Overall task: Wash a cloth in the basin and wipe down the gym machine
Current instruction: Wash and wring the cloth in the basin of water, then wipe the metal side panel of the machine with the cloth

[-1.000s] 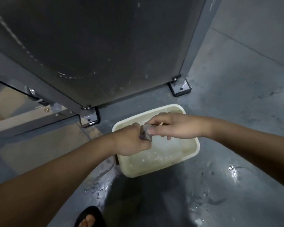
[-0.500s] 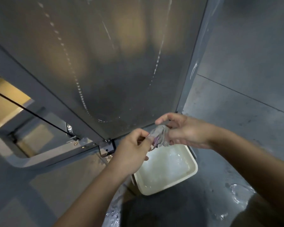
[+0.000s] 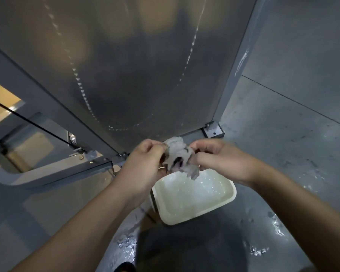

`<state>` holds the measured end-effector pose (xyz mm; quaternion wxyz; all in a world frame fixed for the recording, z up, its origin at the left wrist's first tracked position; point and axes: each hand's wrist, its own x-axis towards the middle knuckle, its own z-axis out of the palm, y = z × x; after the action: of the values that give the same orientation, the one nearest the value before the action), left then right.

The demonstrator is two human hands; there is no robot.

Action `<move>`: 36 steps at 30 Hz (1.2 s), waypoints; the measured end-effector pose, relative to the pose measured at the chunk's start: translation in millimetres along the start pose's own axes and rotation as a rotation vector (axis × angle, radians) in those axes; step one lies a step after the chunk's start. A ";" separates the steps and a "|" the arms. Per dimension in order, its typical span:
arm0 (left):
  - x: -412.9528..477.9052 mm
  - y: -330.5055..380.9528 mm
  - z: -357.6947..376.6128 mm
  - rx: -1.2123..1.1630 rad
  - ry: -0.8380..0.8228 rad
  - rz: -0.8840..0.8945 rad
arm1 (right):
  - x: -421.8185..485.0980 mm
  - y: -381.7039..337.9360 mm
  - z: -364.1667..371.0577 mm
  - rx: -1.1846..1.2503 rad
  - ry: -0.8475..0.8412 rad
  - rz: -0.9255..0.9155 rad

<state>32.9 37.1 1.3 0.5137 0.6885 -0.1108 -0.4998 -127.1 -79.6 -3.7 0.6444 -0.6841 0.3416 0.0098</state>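
Note:
A wet, crumpled grey cloth (image 3: 178, 157) hangs between my two hands above the far edge of the basin. My left hand (image 3: 143, 163) pinches its left side and my right hand (image 3: 218, 160) grips its right side, both with curled fingers. The cream rectangular basin (image 3: 229, 203) sits on the floor below, holding shallow water. Straight ahead stands the gym machine's dark metal panel (image 3: 137, 65), streaked with lines of water drops.
The machine's grey frame post (image 3: 238, 61) ends in a bolted foot plate (image 3: 213, 130) just beyond the basin. A lower frame rail (image 3: 47, 173) runs off to the left. Water puddles (image 3: 277, 226) shine on the grey floor around the basin.
My hands have lifted the cloth up from the basin and begun spreading it apart. My view has tilted upward toward the machine panel.

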 end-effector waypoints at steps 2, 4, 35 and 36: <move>1.0 2.7 -0.5 -0.109 -0.030 -0.039 | 0.9 -0.5 1.6 -0.017 0.018 -0.019; -1.2 5.3 -0.3 -0.103 -0.105 -0.024 | 2.4 -1.9 -0.8 -0.057 0.037 -0.030; -10.6 16.3 -11.5 -0.286 -0.121 -0.001 | 3.1 -0.8 14.7 0.006 0.229 -0.314; -9.4 15.5 -11.1 -0.290 -0.122 0.011 | 2.8 -0.8 11.9 0.055 0.233 -0.275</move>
<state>42.9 43.0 19.0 0.6026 0.5750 -0.0721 -0.5487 -119.5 -70.4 -6.3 0.6141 -0.7030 0.3172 -0.1673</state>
